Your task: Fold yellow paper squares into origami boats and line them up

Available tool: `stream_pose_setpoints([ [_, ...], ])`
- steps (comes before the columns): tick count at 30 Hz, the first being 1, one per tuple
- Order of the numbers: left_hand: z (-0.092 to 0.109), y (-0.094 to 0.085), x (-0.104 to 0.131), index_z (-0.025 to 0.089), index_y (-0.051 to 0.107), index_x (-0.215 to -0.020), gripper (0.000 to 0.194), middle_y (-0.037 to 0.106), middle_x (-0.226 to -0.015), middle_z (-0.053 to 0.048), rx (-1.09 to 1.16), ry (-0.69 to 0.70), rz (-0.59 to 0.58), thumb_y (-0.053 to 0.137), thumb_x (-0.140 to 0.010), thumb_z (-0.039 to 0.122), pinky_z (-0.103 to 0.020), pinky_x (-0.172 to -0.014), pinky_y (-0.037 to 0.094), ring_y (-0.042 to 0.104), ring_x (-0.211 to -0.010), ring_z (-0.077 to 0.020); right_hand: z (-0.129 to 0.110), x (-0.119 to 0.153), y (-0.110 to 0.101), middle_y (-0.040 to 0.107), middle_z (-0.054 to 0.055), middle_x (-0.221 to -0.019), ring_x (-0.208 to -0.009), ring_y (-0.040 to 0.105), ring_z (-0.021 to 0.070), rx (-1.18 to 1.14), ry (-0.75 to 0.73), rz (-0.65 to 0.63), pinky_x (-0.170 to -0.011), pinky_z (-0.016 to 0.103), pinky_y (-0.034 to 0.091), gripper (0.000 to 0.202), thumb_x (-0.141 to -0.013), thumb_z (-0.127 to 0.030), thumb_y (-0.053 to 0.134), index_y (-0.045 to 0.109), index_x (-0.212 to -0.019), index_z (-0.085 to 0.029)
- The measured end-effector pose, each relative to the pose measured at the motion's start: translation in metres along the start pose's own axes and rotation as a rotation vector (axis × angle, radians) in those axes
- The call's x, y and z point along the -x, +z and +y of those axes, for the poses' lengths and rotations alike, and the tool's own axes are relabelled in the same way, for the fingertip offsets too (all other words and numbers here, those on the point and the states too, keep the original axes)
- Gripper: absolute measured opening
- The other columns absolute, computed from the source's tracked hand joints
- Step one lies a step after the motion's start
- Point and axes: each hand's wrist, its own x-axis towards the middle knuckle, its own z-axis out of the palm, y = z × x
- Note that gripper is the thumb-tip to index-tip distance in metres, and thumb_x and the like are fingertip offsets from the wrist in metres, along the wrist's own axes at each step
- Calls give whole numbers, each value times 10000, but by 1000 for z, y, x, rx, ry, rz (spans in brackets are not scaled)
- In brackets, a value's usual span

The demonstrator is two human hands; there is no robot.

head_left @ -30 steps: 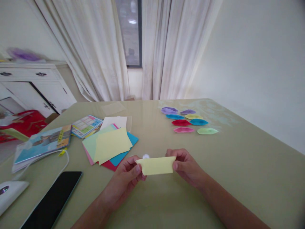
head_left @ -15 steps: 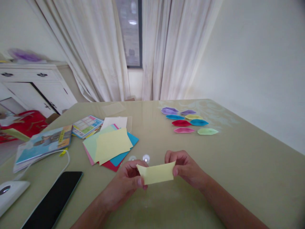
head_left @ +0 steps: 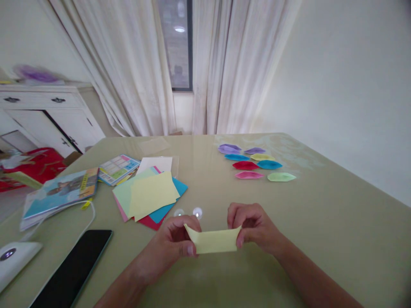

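Note:
A pale yellow folded paper (head_left: 215,241) is stretched between my two hands above the near part of the table. My left hand (head_left: 176,239) pinches its left end, thumb in front and fingers behind. At the right end, my right hand (head_left: 253,226) grips the paper's edge between thumb and curled fingers. The upper corners flare up and outward. Left of my hands lies a fanned stack of coloured paper sheets (head_left: 152,194), with yellow on top and green, blue, pink and red below. Several small folded paper boats (head_left: 245,165) in various colours rest at the far right.
A black phone (head_left: 73,267) lies at the near left beside a white device (head_left: 17,263) with a cable. Behind these are a picture book (head_left: 62,190) and a printed sheet (head_left: 118,168). Curtains (head_left: 128,64) hang beyond the table (head_left: 321,222).
My right hand has moved slightly right and down. The yellow paper has levelled out and sits a little lower, and its left corner bends more. The left hand has barely moved.

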Motion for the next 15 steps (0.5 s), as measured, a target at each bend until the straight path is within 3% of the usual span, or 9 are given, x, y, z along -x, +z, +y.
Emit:
stream_pose_setpoints([
  [4,2,0,-1,324,739,-1291,677,704,-1271,-71,-11,73,32,1000,-673,421,-295,-851,556,676,-1068,-239,-9,4,0,716,46,-948,-806,683,165,313,-157,-6,-694,272,548,157,-788,-268,957,811,-841,-243],
  [7,0,1,-3,304,698,-1364,629,639,-1481,-123,-112,137,129,908,-798,478,-376,-1000,554,637,-1257,-311,-9,9,1,697,80,-1116,-882,684,169,720,-260,-54,-758,284,566,47,-943,-206,802,814,-947,-252],
  [11,-9,2,-10,262,684,-1384,486,646,-1499,-144,-284,148,332,728,-962,500,-422,-1070,543,621,-1335,-319,2,12,4,654,94,-1225,-936,685,167,902,-314,-71,-824,290,577,121,-1033,-203,670,781,-1016,-248],
  [13,-14,1,-14,244,689,-1375,475,669,-1473,-143,-335,158,430,647,-1005,538,-423,-1072,545,637,-1323,-304,8,11,5,645,96,-1233,-935,689,171,867,-293,-53,-842,295,582,86,-1017,-292,720,774,-1065,-246],
  [15,-17,1,-16,225,702,-1349,475,695,-1435,-141,-386,190,504,606,-1022,556,-415,-1058,550,658,-1292,-293,13,7,6,647,103,-1232,-940,694,184,818,-244,-41,-865,315,583,202,-993,-393,751,767,-1126,-241],
])
